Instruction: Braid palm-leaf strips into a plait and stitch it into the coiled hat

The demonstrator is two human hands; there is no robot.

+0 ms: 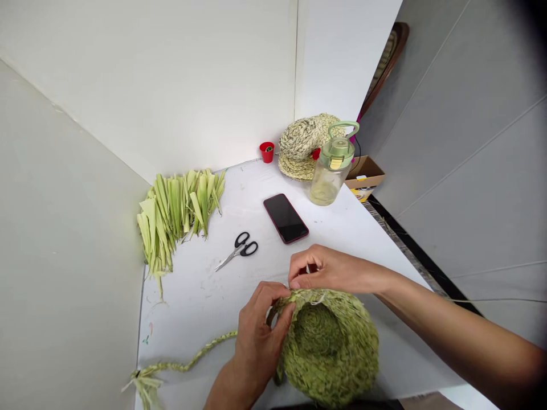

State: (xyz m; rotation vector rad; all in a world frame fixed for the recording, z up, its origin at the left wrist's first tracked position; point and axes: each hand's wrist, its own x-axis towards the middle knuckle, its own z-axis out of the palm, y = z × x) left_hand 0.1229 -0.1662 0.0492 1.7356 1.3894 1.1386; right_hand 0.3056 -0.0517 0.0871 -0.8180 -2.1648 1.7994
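A green woven hat [363, 341] of braided husk lies at the table's near edge, its hollow crown facing up. My left hand [260, 336] pinches the hat's upper left rim between thumb and fingers. From there a husk braid [200, 359] runs left, ending in a tied, loose tuft. Just above the rim, my right hand [316, 267] has its thumb and fingertips pressed together. What they hold is too small to make out. White thread [318, 299] shows along the hat's upper rim.
Scissors [238, 250] and a phone [286, 218] lie on the white table. Green husks [175, 208] are spread at the left. Toward the back stand a red cup [267, 152], finished-looking woven hats [299, 142] and a bottle [327, 182]. A cardboard box [367, 171] sits beyond the right edge.
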